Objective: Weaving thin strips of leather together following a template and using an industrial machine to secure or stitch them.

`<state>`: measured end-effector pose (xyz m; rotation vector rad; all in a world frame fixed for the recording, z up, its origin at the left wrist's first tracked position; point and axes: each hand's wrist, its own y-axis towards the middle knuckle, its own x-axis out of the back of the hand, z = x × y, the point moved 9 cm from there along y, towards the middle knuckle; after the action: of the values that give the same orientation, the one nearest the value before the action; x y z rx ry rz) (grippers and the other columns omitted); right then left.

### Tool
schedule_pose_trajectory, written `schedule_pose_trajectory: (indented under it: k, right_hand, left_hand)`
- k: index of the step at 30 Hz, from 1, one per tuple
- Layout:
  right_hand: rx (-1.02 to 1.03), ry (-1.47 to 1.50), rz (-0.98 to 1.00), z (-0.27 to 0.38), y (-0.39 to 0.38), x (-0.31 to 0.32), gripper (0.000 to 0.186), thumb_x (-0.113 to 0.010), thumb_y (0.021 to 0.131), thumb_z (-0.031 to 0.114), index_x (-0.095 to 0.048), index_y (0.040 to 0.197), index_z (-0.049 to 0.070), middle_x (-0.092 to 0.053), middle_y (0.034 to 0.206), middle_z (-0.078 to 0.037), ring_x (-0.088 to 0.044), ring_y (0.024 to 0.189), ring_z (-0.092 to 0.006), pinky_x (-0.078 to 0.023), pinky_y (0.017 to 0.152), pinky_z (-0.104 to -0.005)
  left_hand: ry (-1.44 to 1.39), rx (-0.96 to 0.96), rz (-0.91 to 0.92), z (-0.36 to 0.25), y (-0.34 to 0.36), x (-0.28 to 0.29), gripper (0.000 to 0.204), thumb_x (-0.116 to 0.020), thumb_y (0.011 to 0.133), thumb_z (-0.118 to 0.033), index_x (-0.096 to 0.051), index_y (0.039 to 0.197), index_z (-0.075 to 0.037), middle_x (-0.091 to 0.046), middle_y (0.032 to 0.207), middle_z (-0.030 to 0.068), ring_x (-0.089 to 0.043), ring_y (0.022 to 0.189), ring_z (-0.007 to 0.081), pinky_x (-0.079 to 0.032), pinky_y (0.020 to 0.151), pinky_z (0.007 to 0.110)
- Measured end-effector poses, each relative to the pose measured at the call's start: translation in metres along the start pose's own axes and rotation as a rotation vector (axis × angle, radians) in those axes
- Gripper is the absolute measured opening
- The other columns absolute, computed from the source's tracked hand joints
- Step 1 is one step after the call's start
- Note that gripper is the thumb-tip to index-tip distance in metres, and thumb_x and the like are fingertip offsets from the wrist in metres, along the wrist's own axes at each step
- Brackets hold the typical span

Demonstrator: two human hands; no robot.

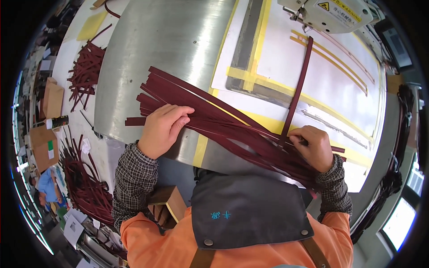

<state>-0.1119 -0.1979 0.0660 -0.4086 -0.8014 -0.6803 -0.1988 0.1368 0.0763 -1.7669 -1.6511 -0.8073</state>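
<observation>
- One broad surface (156, 31) supports the dark red strip bundle (205, 110)
- Bundle lies slantwise, roughly aligned, likely against tangling
- Left hand (163, 128) rests over it, fingers nearly closed, perhaps steadying; grip unclear
- Right hand (313, 146) curls its fingers at the other end; hold hidden
- Single strip (303, 78) points toward the machine (333, 18), probably for separation

Yellow label (343, 9) with hazard triangle (323, 6) is marking the machine (312, 14); blue characters (215, 215) are showing on the apron (250, 194).

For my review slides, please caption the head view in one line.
Left hand and right hand at a bundle of dark red strips, one strip stretching toward the machine head.
</observation>
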Motion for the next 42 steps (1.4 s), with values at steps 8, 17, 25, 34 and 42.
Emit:
schedule_pose_trajectory:
  k: [8, 17, 25, 34, 42]
  right_hand:
    - [0.051, -0.017, -0.075, 0.026, -0.013, 0.006, 0.026, -0.088, 0.081, 0.015, -0.075, 0.101, 0.004, -0.072, 0.086, -0.008, -0.070, 0.077, -0.0260, -0.057, 0.065, -0.0364]
    - [0.212, -0.154, 0.047, 0.059, -0.039, -0.036, 0.040, -0.086, 0.078, 0.020, -0.075, 0.113, 0.005, -0.067, 0.098, -0.006, -0.068, 0.086, -0.0229, -0.058, 0.062, -0.0348]
    - [0.384, -0.376, -0.051, 0.079, -0.058, -0.044, 0.037, -0.075, 0.076, 0.013, -0.075, 0.112, 0.002, -0.066, 0.098, -0.006, -0.067, 0.088, -0.0189, -0.054, 0.055, -0.0281]
    - [0.324, -0.320, -0.120, 0.079, -0.066, -0.052, 0.037, -0.074, 0.076, 0.011, -0.076, 0.112, 0.002, -0.068, 0.104, -0.008, -0.067, 0.089, -0.0195, -0.054, 0.056, -0.0280]
    - [0.182, -0.294, -0.108, 0.071, -0.066, -0.048, 0.039, -0.074, 0.076, 0.009, -0.075, 0.114, 0.002, -0.070, 0.103, -0.009, -0.068, 0.087, -0.0207, -0.057, 0.058, -0.0306]
  left_hand:
    - [0.185, -0.098, -0.038, 0.000, 0.020, 0.006, 0.016, -0.071, 0.095, -0.007, -0.073, 0.111, -0.003, -0.069, 0.096, 0.0107, -0.066, 0.090, 0.0299, -0.054, 0.079, 0.040]
    - [0.237, -0.364, 0.013, -0.047, -0.015, -0.036, 0.034, -0.085, 0.075, -0.023, -0.076, 0.106, -0.011, -0.065, 0.101, 0.0003, -0.065, 0.095, 0.0224, -0.050, 0.083, 0.039]
    - [0.303, -0.513, -0.065, -0.059, -0.034, -0.049, 0.029, -0.076, 0.078, -0.010, -0.079, 0.107, -0.010, -0.067, 0.108, 0.0036, -0.065, 0.097, 0.0235, -0.054, 0.079, 0.039]
    - [0.337, -0.477, -0.111, -0.059, -0.046, -0.062, 0.032, -0.077, 0.078, -0.007, -0.079, 0.110, -0.006, -0.067, 0.107, 0.0051, -0.065, 0.096, 0.0240, -0.055, 0.077, 0.039]
    - [0.330, -0.402, -0.063, -0.069, -0.029, -0.068, 0.034, -0.079, 0.079, -0.006, -0.077, 0.112, -0.008, -0.063, 0.103, 0.0046, -0.063, 0.091, 0.0233, -0.049, 0.075, 0.039]
